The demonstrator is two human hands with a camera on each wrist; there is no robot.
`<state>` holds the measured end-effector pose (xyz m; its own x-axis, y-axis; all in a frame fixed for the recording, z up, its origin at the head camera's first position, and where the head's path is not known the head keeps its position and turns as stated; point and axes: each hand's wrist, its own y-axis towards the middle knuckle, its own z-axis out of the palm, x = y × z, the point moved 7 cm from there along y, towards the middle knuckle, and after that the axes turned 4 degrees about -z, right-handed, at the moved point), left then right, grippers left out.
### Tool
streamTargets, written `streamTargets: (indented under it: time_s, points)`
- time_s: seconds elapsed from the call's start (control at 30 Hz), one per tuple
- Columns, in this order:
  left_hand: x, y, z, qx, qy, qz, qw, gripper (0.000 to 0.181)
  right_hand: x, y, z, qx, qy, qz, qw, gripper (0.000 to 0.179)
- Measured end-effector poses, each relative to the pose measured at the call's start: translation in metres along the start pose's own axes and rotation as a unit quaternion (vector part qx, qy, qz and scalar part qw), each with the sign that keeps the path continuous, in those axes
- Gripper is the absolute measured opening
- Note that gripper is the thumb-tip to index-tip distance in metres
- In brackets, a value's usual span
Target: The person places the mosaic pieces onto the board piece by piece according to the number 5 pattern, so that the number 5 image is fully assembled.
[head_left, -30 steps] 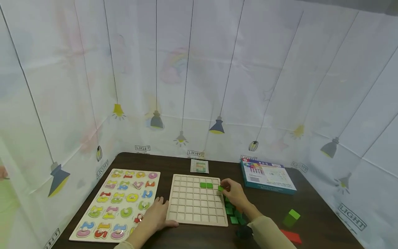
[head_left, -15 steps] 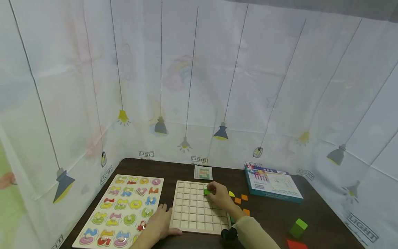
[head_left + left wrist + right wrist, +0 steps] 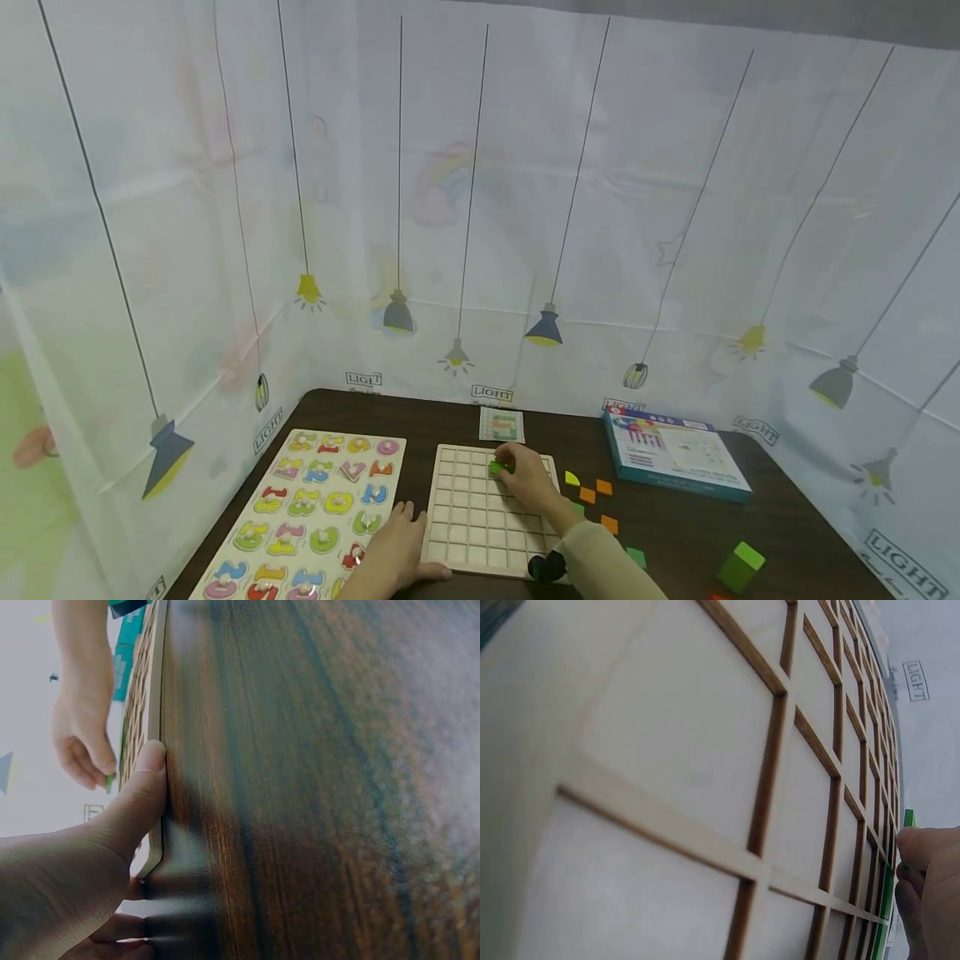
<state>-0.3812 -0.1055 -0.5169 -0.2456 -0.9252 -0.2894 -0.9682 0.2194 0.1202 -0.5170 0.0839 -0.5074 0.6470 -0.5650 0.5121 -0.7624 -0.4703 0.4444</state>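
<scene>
My right hand [image 3: 527,479] is over the far part of the wooden grid board [image 3: 467,533], pinching a small green square tile [image 3: 909,817] between thumb and fingers. In the right wrist view, green tiles [image 3: 887,891] sit in the board's cells just below that hand; in the head view the hand covers them. My left hand [image 3: 396,550] rests at the board's near left corner. Its thumb [image 3: 142,787] lies against the near edge, and its fingers stretch along the left side.
Left of the board lies a number puzzle [image 3: 305,527]. A pattern card [image 3: 502,425] is behind the board, a flat box [image 3: 678,457] at back right. Orange pieces [image 3: 603,487], a yellow piece [image 3: 572,479] and green tiles [image 3: 636,557] lie right of it, a green block [image 3: 742,567] farther right.
My right hand has carried the green tile leftward from the board's right edge to over the far cells. The left hand stays at the corner, and the head view has shifted slightly.
</scene>
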Motion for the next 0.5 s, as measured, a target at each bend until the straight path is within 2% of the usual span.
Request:
streamTargets:
  time_s: [0.27, 0.5]
  points:
    - [-0.0018, -0.0011, -0.0004, -0.010, 0.001, -0.001, 0.9999, 0.094, 0.0056, -0.0011, 0.0016, 0.010, -0.015, -0.023, 0.9996, 0.025]
    - [0.0008, 0.0001, 0.0018, -0.010, 0.001, -0.001, 0.9999, 0.094, 0.0071, -0.0007, 0.0013, 0.015, -0.025, -0.023, 0.9993, 0.028]
